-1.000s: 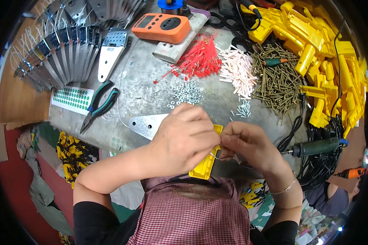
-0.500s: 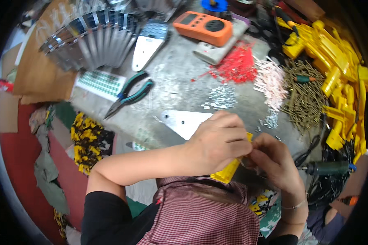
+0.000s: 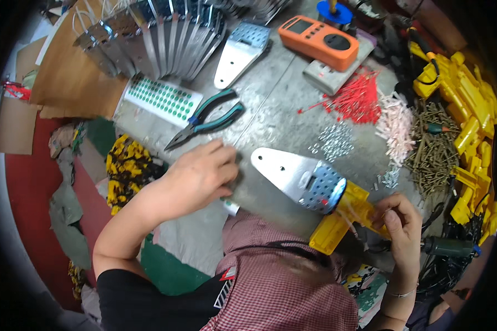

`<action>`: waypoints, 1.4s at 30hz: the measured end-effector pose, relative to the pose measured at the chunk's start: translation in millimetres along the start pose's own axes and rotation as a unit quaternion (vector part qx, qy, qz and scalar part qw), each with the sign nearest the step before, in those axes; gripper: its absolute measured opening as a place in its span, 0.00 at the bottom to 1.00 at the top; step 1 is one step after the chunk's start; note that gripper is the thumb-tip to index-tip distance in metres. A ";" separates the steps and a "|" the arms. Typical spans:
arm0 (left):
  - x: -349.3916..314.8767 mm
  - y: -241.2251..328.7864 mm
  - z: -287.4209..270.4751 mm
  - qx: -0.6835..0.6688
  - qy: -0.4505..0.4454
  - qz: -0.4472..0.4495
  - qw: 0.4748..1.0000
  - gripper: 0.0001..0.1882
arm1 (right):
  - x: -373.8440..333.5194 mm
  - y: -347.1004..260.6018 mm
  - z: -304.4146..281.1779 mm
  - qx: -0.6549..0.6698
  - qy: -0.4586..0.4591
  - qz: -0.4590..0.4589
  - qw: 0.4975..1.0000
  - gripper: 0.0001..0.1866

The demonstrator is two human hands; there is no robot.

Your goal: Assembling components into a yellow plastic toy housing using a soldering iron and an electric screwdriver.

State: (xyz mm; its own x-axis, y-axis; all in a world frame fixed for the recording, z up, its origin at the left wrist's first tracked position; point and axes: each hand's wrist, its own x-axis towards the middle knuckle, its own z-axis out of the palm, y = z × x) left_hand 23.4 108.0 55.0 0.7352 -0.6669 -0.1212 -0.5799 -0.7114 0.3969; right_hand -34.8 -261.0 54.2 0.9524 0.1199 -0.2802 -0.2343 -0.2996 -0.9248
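My right hand (image 3: 400, 226) is closed at the right end of a yellow plastic housing (image 3: 326, 234), thumb and index finger at its edge. A thin pale wire crosses the housing, which lies against the perforated end of a tapered silver metal plate (image 3: 284, 168). My left hand (image 3: 201, 179) is away from the plate, below the teal-handled pliers (image 3: 207, 117). Its fingers are bent and slightly apart, with nothing visible in them; the fingertips' undersides are hidden. Just below them a small white strip (image 3: 230, 207) shows at the table's edge.
Small metal pieces (image 3: 334, 142), red leads (image 3: 356, 99), pale sleeves (image 3: 396, 127) and brass-coloured pins (image 3: 433, 149) lie in heaps. Yellow housings (image 3: 469, 110) pile up at right. An orange multimeter (image 3: 317, 41), another plate (image 3: 240, 52), a green-dot sheet (image 3: 163, 101) and a dark green power tool (image 3: 447, 246) surround them.
My left hand has left the yellow housing and moved left, uncovering the metal plate. My right hand stays at the housing. The whole view has shifted, with table items appearing further right.
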 end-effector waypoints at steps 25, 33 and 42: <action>51.7 61.9 3.2 -0.227 0.136 0.179 0.948 0.10 | 26.1 -89.3 -44.8 -0.051 0.330 -0.311 0.890 0.15; 86.0 89.3 23.8 -0.089 0.197 0.199 0.956 0.13 | -10.5 -52.9 -43.1 0.094 0.279 -0.192 0.936 0.17; 89.6 93.3 29.6 -0.093 0.192 0.213 0.954 0.12 | -4.6 -35.7 -40.8 0.106 0.265 -0.184 0.941 0.17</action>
State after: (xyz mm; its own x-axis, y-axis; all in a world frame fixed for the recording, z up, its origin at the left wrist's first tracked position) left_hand 24.7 -24.7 54.2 0.5417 -0.7316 0.4139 -0.8087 -0.3193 0.4941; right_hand -22.9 -289.5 99.0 0.9268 -0.3273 0.1844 0.1498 -0.1283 -0.9804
